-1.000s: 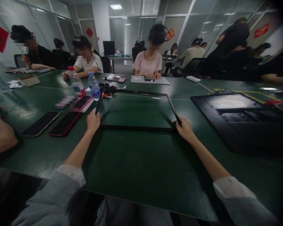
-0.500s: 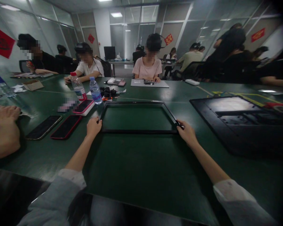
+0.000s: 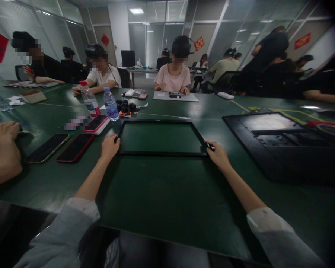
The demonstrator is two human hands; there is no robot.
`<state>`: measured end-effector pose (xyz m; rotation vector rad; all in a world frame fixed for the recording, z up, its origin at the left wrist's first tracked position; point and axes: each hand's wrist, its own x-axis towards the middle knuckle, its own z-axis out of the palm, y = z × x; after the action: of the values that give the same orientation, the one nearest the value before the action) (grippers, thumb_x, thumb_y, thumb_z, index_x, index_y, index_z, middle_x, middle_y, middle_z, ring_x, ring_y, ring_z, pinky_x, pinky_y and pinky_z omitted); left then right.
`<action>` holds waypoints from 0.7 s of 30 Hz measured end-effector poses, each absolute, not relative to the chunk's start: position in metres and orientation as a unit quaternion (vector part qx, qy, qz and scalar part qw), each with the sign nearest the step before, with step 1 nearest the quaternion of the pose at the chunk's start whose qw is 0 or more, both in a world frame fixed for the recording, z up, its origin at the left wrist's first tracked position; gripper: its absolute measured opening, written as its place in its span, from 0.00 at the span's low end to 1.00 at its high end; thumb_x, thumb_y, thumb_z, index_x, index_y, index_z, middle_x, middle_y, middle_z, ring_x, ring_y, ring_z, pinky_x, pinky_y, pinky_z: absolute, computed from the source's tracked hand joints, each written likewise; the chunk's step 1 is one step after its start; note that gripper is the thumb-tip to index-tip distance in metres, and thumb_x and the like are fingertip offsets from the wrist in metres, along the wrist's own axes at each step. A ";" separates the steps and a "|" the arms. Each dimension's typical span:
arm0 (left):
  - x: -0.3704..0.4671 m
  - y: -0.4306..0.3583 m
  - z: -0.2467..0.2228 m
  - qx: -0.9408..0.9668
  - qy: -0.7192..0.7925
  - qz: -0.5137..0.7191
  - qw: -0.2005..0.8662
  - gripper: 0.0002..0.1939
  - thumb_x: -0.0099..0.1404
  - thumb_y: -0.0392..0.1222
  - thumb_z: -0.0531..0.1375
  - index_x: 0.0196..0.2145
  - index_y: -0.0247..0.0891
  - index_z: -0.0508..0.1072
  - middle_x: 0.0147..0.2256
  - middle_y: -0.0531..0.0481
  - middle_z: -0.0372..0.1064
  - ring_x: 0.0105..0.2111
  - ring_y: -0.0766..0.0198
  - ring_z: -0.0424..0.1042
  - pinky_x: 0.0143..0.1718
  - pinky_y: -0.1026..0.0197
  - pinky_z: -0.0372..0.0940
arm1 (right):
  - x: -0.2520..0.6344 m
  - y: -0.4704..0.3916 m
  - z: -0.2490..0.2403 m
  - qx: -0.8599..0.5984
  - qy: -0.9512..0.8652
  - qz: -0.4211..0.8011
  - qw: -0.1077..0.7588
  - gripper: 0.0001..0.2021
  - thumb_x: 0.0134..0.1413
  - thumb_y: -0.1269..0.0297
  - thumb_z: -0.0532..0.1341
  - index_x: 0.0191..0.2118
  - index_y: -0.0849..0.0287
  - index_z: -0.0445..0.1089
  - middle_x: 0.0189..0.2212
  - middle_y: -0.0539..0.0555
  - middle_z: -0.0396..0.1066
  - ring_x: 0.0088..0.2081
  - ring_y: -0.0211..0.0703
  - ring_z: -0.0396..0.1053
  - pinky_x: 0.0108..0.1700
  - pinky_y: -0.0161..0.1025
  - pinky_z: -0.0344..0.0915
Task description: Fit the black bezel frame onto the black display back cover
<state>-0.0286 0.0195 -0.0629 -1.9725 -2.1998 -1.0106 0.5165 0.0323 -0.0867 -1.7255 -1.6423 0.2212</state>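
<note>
A thin black rectangular frame (image 3: 162, 153), like the bezel of a monitor, is held by its two short sides over the green table (image 3: 167, 201). The tabletop shows through its opening. My left hand (image 3: 109, 145) is closed on the left side of the frame, thumb towards the inside. My right hand (image 3: 218, 153) is closed on the right side. A small dark piece with a white mark shows at the right-hand fingers; I cannot make out whether it is part of the frame.
To the right lies a large black panel (image 3: 268, 149). On the left are a red-edged phone (image 3: 76, 148), a dark phone (image 3: 48, 148), a pink-edged phone (image 3: 96, 123), a red-capped bottle (image 3: 89, 100) and a blue-capped bottle (image 3: 111, 104). Another person's hand (image 3: 5, 132) rests at the far left.
The view has shifted slightly, so most things appear a little further left and higher. Both hands keep their hold on the frame. The person opposite has raised one hand off the grey mat.
</note>
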 end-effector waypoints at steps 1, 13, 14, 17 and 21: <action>-0.028 0.019 -0.062 -0.644 -0.692 -0.326 0.007 0.21 0.71 0.45 0.55 0.55 0.37 0.79 0.61 0.38 0.72 0.62 0.44 0.69 0.64 0.40 0.63 | 0.517 0.033 -0.087 -0.668 -0.641 0.086 0.366 0.26 0.56 0.62 0.57 0.59 0.59 0.76 0.50 0.62 0.78 0.47 0.58 0.76 0.55 0.57 0.71; -0.020 -0.001 -0.034 -0.801 -0.578 -0.128 -0.095 0.39 0.62 0.72 0.62 0.65 0.53 0.71 0.70 0.44 0.60 0.70 0.37 0.55 0.67 0.24 0.46 | 0.512 0.035 -0.092 -0.639 -0.696 0.063 0.322 0.30 0.66 0.44 0.52 0.63 0.56 0.71 0.64 0.63 0.69 0.67 0.62 0.62 0.68 0.67 0.56; -0.021 -0.002 -0.033 -0.802 -0.578 -0.109 -0.103 0.42 0.60 0.73 0.63 0.66 0.54 0.69 0.71 0.43 0.58 0.71 0.36 0.54 0.67 0.22 0.45 | 0.512 0.034 -0.091 -0.628 -0.701 0.052 0.334 0.29 0.66 0.47 0.52 0.62 0.57 0.71 0.62 0.64 0.70 0.65 0.61 0.64 0.68 0.64 0.57; -0.026 -0.002 -0.032 -0.803 -0.577 -0.091 -0.116 0.47 0.57 0.75 0.64 0.69 0.55 0.65 0.72 0.43 0.56 0.71 0.35 0.53 0.66 0.23 0.47 | 0.519 0.031 -0.080 -0.621 -0.693 -0.015 0.366 0.25 0.65 0.55 0.52 0.60 0.60 0.72 0.58 0.66 0.74 0.61 0.58 0.68 0.66 0.60 0.58; -0.024 0.001 -0.036 -0.791 -0.582 -0.157 -0.105 0.32 0.62 0.72 0.62 0.56 0.52 0.79 0.65 0.46 0.69 0.64 0.43 0.65 0.64 0.37 0.58 | 0.552 0.021 -0.056 -0.664 -0.617 -0.137 0.400 0.25 0.63 0.63 0.52 0.62 0.62 0.72 0.58 0.66 0.73 0.61 0.56 0.64 0.65 0.58 0.58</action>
<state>-0.0239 0.0012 -0.0359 -2.6663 -1.9602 -0.5293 0.5518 0.0209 -0.0565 -1.6788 -1.5615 -0.3455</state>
